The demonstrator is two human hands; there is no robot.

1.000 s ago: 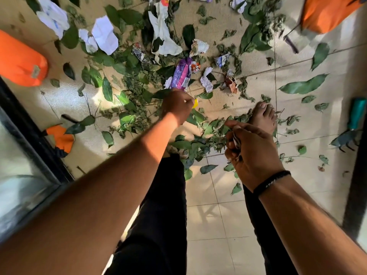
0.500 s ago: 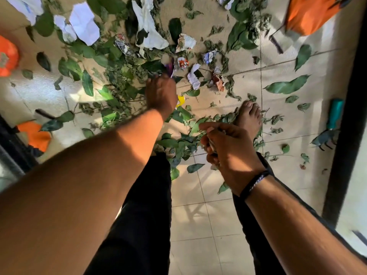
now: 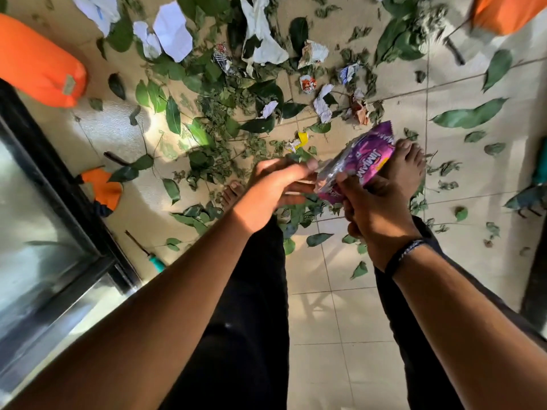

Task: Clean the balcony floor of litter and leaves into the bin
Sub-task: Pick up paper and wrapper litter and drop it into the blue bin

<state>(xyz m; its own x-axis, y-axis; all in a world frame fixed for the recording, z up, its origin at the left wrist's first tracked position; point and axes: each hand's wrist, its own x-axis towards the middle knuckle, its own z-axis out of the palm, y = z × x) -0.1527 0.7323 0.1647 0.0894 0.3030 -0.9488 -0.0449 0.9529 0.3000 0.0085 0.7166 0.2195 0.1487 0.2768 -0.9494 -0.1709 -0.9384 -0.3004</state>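
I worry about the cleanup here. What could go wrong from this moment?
1. The wrapper is pinched only at its lower end between the left hand and right hand; it may slip during the handover.
2. No bin is in view, so carrying may scatter litter.
3. Bare feet stand among the leaves; hidden twigs might hurt.

Both hands meet above the floor (image 3: 340, 315) on a purple wrapper (image 3: 362, 162). Left hand (image 3: 276, 192) pinches its silver near end; right hand (image 3: 374, 210) grips it from the right, black band on wrist. Leaves (image 3: 233, 128) and paper scraps (image 3: 173, 32) litter the far tiles. Orange bag (image 3: 38, 63) far left. Bare feet among leaves.
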